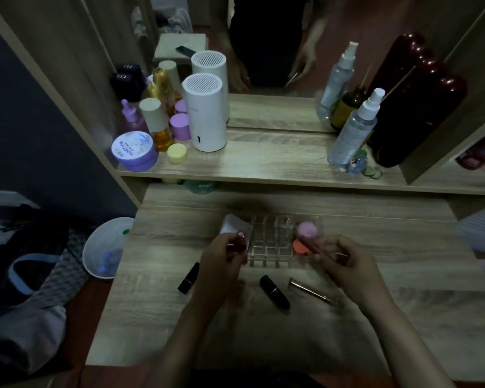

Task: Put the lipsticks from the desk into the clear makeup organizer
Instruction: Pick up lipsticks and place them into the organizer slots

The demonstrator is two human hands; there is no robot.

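- Lipsticks: five visible in all, two in the hands and three lying on the pale wood-grain desk (389, 326).
- Clear acrylic organizer with a grid of small square cells (269, 242), standing at mid-desk between the hands; cells apparently all empty, though too dim and see-through to be sure.
- Judged barely begun: nothing plainly slotted in yet.
- Left hand (221, 264) closed round a slim reddish tube with a rounded, glossy top (237, 242), held just beside the organizer's left edge.
- Right hand (345, 261) pinching a thin pinkish stick-like tube (317, 249), angled toward the organizer's right end, near a pink round puff (305, 229) and an orange round one (300, 245) sitting there.
- Left on the desk: a short black cylindrical lipstick (189, 277) lying left of the left wrist; a second black lipstick (275, 292) lying in front of the organizer; a slender metallic-and-clear tube (311, 292) just right of it, on its side.
- Remaining, by this view: both held tubes and the three loose ones.
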